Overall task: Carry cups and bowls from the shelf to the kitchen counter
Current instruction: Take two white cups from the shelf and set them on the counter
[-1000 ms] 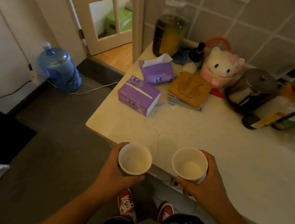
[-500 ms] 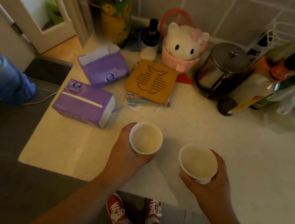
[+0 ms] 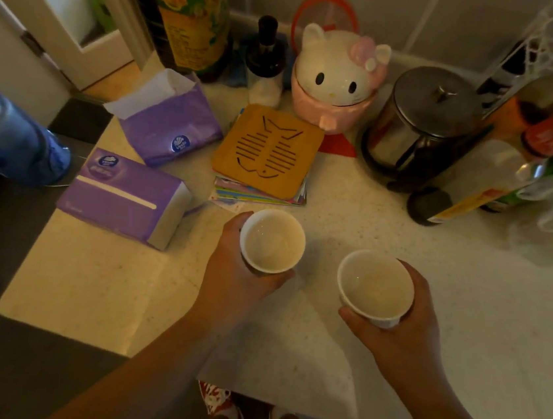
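Two empty white cups are over the pale speckled kitchen counter [image 3: 458, 299]. My left hand [image 3: 233, 273] is wrapped around the left cup [image 3: 272, 241], just in front of a stack of coasters. My right hand [image 3: 403, 327] grips the right cup [image 3: 375, 286] from the right and below, a little nearer to me. Both cups are upright with their mouths facing up. Whether their bases touch the counter is hidden by my hands.
Two purple tissue boxes [image 3: 124, 199] lie left of the cups. A wooden fish coaster [image 3: 268, 151] sits on a coaster stack behind them. A cat-shaped jar [image 3: 338, 82], a steel French press [image 3: 422, 126], oil bottles [image 3: 194, 14] and sauce bottles [image 3: 545, 133] line the wall. A blue water jug [image 3: 11, 137] stands on the floor left.
Both hands have carried the cups forward from the counter's front edge to over its middle. The view has drawn closer to the items along the wall.
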`<state>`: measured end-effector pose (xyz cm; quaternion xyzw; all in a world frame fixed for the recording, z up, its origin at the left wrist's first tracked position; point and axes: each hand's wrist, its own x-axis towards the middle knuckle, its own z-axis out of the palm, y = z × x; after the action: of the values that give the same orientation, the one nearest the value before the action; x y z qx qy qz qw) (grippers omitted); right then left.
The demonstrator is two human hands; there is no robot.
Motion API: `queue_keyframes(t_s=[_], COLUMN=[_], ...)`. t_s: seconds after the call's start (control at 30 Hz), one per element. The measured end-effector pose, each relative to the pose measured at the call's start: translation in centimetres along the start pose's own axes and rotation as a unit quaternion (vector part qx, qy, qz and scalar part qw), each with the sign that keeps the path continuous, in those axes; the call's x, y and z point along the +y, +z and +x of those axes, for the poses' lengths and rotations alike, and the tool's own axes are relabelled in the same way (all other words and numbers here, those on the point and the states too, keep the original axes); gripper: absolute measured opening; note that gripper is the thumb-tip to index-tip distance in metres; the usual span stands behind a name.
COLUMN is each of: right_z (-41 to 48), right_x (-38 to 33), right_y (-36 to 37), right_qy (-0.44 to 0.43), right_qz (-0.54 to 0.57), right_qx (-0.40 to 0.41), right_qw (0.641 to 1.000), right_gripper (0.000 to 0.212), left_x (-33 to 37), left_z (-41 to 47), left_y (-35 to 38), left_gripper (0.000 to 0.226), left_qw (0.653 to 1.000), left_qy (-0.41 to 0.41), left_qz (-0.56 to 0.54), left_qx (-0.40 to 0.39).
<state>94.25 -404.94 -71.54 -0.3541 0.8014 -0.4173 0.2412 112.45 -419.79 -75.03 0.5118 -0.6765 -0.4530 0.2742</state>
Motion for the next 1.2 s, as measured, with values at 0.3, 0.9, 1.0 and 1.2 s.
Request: queue_keyframes(t_s=[0.3, 0.9, 1.0, 1.2], right_z=[0.6, 1.8, 1.9, 1.9], right_x=[0.4, 1.9, 1.8, 1.8], right_y=[0.2, 2.5, 2.7, 2.8], right_qy=[-0.013, -0.029, -0.032, -0.029], right_qz=[0.002, -0.002, -0.012, -0.021], right_qx=[-0.003, -0.024, -0.022, -0.009], right_qw=[1.000, 0.999, 0.999, 0.999], right_gripper=[0.095, 0.100, 0.102, 0.102], left_x=[0.3, -3.4, -3.4, -3.5], left_z=[-0.4, -4.3, -4.3, -4.3], left_y=[-0.5, -3.4, -3.4, -3.4], left_gripper=[0.095, 0.097, 0.098, 0.098], left_qw=[0.998, 0.915, 0.913, 0.913], left_qy=[0.019, 0.041, 0.042, 0.040], left_qz=[0.056, 0.397, 0.402, 0.403], left_qx=[0.001, -0.055, -0.055, -0.056])
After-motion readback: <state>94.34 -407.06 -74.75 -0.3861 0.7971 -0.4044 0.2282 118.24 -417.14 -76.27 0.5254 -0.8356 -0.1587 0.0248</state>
